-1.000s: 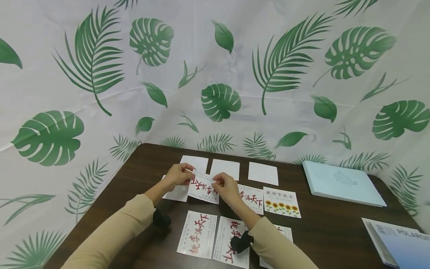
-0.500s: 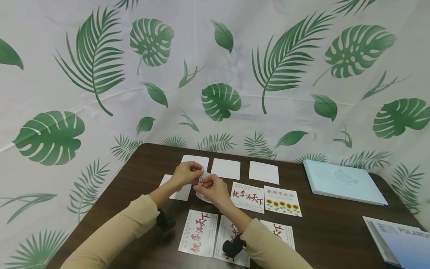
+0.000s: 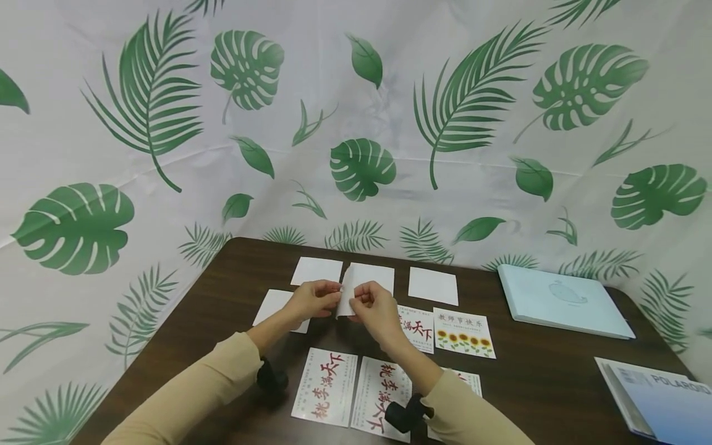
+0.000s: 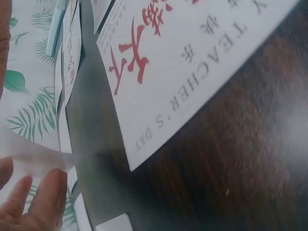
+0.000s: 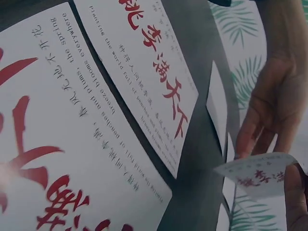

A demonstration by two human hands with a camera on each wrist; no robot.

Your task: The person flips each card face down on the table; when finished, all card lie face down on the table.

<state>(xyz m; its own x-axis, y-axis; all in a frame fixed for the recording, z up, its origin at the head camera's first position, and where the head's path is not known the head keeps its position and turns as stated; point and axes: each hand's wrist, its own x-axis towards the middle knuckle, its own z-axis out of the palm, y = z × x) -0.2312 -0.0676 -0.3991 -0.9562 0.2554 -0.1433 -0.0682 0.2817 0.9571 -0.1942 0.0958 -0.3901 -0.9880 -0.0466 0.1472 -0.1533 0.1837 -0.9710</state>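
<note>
Both hands hold one white card [image 3: 345, 295] on edge above the dark table [image 3: 233, 290], its blank back toward the head camera. My left hand [image 3: 317, 298] pinches its left side and my right hand [image 3: 374, 307] pinches its right side. In the right wrist view the card [image 5: 257, 174] shows red characters, with the left hand's fingers [image 5: 272, 103] behind it. In the left wrist view my fingertips [image 4: 36, 199] touch a blurred white card edge [image 4: 33, 161].
Blank white cards [image 3: 432, 285] lie in a back row. Printed cards with red characters [image 3: 325, 386] and one with sunflowers [image 3: 464, 332] lie nearer. A pale blue book [image 3: 562, 300] and a booklet [image 3: 662, 402] sit at the right. A leaf-print cloth [image 3: 361, 123] hangs behind.
The card, first held with its printed face toward me, has been turned so its blank back faces me. Both hands stayed on it and lifted slightly toward the back row.
</note>
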